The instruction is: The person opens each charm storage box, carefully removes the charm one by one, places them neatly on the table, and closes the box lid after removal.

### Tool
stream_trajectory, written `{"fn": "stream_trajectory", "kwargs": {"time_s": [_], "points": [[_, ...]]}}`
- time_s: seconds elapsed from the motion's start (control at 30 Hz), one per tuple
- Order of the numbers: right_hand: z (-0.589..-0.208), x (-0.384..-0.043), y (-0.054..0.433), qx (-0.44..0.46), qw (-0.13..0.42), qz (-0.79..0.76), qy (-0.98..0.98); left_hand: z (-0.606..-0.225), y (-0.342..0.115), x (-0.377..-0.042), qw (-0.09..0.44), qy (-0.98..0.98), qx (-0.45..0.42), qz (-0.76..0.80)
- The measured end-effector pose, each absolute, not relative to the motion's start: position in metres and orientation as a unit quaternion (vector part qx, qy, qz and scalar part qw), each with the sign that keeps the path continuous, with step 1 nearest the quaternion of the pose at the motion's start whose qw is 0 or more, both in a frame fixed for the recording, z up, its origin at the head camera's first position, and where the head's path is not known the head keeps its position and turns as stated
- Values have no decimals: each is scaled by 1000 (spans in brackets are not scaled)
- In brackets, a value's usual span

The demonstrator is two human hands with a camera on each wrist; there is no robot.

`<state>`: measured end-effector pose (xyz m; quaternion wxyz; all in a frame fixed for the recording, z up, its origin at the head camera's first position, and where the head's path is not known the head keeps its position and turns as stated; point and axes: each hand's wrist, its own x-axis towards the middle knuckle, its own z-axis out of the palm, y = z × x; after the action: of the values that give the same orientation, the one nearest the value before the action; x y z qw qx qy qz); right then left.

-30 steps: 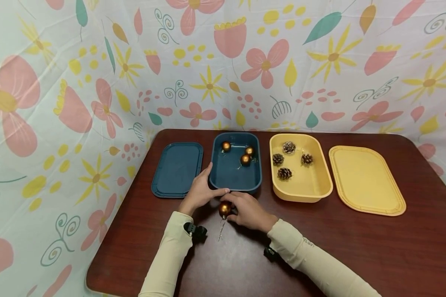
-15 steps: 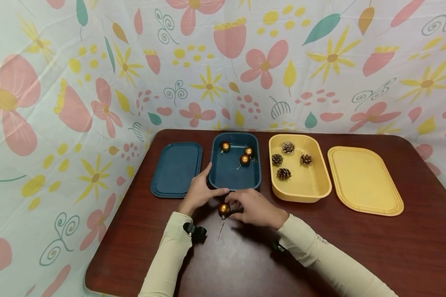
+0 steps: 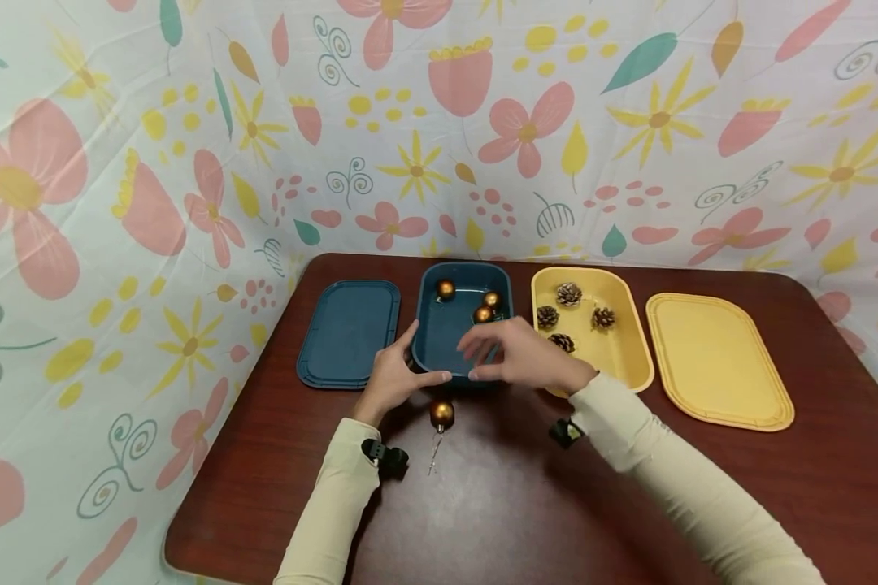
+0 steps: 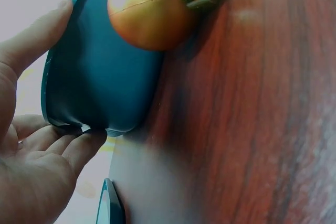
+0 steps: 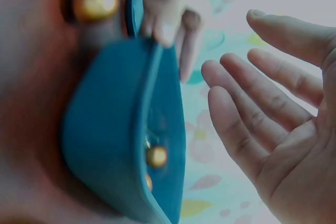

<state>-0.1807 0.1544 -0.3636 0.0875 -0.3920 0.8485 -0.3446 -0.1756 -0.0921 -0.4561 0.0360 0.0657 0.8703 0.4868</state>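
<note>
My left hand (image 3: 397,378) spans the near left corner of a blue plastic box (image 3: 439,345). Its thumb touches the near rim, while the fingers lie along the left side. Just in front of the box, a copper-coloured bauble (image 3: 442,414) rests on the table with its thread trailing toward me. Above the box's near right part hovers my right hand (image 3: 523,353), fingers loosely bent and nothing held. In the right wrist view, that hand (image 5: 273,114) is spread apart from the box wall. Inside the box lie a bauble (image 3: 445,290) at the back left and two more baubles (image 3: 484,314) at the right.
Left of the blue box lies a blue lid (image 3: 349,333). To the right, a yellow box (image 3: 622,357) contains several pine cones (image 3: 568,293), and beyond it is a yellow lid (image 3: 717,361). A patterned cloth (image 3: 410,122) hangs behind the table (image 3: 468,520).
My right hand has let go of the bauble in front of the box and risen forward and right, over the box. The bauble stays on the table; the left hand keeps its place.
</note>
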Motion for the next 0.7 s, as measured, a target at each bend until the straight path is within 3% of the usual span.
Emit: {"fn": "stream_trajectory", "kwargs": {"time_s": [0.47, 0.7], "points": [[-354, -267, 155, -333, 57, -263, 904, -454, -93, -178, 44, 860, 56, 506], [-366, -288, 144, -308, 88, -193, 928, -456, -93, -177, 41, 856, 60, 511]]}}
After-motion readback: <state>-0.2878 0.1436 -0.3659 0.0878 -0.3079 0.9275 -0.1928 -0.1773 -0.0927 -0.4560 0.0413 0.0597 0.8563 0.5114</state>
